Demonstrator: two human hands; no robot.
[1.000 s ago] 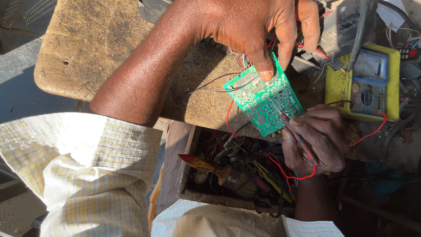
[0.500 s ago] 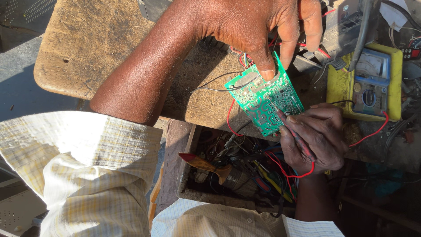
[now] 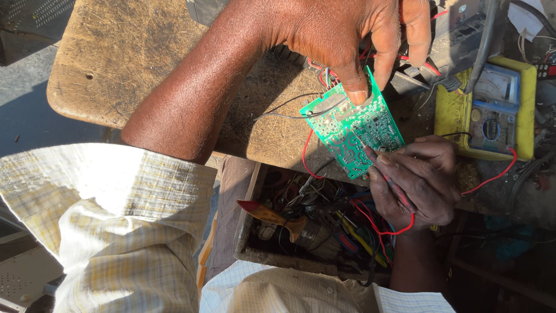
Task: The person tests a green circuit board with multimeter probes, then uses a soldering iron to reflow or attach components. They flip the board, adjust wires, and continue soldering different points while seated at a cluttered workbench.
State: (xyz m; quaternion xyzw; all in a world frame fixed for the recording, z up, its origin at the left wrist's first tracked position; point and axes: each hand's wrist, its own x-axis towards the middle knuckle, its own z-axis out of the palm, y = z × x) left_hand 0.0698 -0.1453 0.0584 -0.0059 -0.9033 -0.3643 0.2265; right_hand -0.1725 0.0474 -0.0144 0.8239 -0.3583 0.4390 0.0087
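My left hand [image 3: 347, 29] reaches in from the top and pinches the upper edge of a green circuit board [image 3: 353, 130] between thumb and fingers, solder side facing me. Thin black, grey and red wires hang from the board. My right hand [image 3: 420, 179] is below and to the right of it, shut on a red test probe [image 3: 389, 179] whose tip rests on the board's lower right part. The probe's red lead [image 3: 492, 177] loops under my right hand and runs to a yellow multimeter [image 3: 492, 107].
A worn wooden bench top [image 3: 127, 64] lies under the board. Below it an open drawer [image 3: 246, 232] holds tangled wires, a brush and small tools. Dark electronic parts and cables crowd the top right by the meter.
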